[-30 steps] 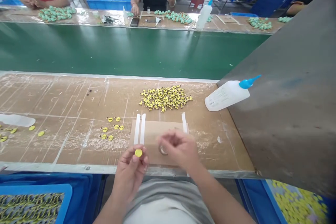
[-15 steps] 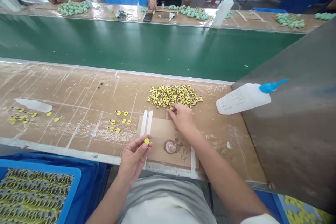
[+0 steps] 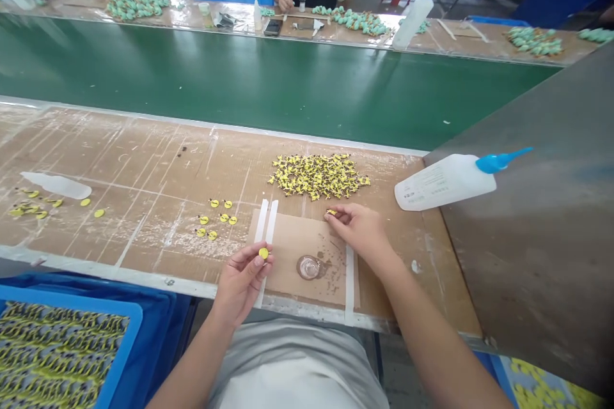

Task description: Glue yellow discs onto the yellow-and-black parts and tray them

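Between thumb and fingers, my left hand pinches a small round yellow disc above the left edge of a cardboard sheet. My right hand is closed on a small yellow-and-black piece over the sheet's upper right corner. Just beyond it lies a heap of similar yellow-and-black pieces. A small round clear dish sits on the cardboard, with wet-looking spots beside it. Left of the sheet lie several yellow discs with dark parts on them.
A white bottle with a blue nozzle leans by the metal panel at right. More yellow discs lie far left near a clear bottle. A blue tray stands lower left. Two people sit across the green belt.
My right hand has drawn back from the heap, toward me and to the right, with a small yellow-and-black piece in its fingertips. My left hand still holds the disc, almost unmoved.
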A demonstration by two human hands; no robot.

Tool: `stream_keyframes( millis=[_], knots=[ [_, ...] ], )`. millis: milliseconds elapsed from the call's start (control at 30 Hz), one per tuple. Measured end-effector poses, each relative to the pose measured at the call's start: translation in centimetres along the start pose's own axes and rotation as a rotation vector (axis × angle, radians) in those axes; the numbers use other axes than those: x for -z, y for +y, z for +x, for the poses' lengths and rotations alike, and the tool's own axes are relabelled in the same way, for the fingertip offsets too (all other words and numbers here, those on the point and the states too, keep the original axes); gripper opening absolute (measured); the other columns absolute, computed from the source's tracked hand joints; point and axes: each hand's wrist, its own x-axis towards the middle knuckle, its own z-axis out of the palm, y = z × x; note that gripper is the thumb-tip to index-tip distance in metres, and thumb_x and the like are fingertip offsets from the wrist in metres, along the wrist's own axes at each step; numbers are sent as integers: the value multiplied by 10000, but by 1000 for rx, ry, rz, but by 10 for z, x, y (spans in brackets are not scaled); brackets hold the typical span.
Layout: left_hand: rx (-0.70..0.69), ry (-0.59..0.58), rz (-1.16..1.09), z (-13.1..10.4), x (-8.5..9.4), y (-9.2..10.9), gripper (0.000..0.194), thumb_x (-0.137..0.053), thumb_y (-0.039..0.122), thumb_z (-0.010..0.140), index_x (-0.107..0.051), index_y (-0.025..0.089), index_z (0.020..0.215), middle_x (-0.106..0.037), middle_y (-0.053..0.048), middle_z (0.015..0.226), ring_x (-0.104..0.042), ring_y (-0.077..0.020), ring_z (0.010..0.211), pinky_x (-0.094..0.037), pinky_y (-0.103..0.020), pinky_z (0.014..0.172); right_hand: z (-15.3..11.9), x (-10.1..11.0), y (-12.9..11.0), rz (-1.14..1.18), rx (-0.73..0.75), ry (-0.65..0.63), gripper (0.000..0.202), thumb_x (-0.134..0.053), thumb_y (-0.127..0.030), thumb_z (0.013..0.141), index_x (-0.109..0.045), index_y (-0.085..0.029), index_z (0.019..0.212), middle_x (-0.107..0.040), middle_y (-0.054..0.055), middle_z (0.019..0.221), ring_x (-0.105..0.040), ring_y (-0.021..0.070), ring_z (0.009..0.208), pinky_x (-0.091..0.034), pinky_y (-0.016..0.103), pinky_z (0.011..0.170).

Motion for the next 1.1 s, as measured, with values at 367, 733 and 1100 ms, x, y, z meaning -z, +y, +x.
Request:
stream_keyframes(
  millis=[367, 733, 1100],
  knots=[
    [-25, -46, 38, 5, 1, -5, 308, -872, 158, 588, -780, 158, 882, -767, -92, 934, -728, -142, 738, -583, -156, 675, 6, 4, -5, -287, 90, -51, 174, -609, -300, 860, -756, -207, 855, -635, 49, 820, -606, 173, 738, -455, 296, 689],
    [-21, -88, 26, 8, 2, -6, 277, -855, 150, 617, -780, 152, 884, -769, -89, 893, -720, -135, 718, -578, -151, 648, 6, 17, 0, 413, -150, -171, 284, -686, -425, 792, -724, -178, 927, -698, 40, 807, -579, 136, 605, -466, 276, 589],
    [3, -151, 29, 10, 4, -7, 259, -836, 165, 656, -779, 176, 908, -770, -64, 906, -719, -112, 719, -575, -134, 652, -37, 15, -7, 914, -250, -46, 174, -825, -289, 688, -714, -209, 797, -735, 26, 792, -672, 129, 711, -544, 231, 665]
  ],
)
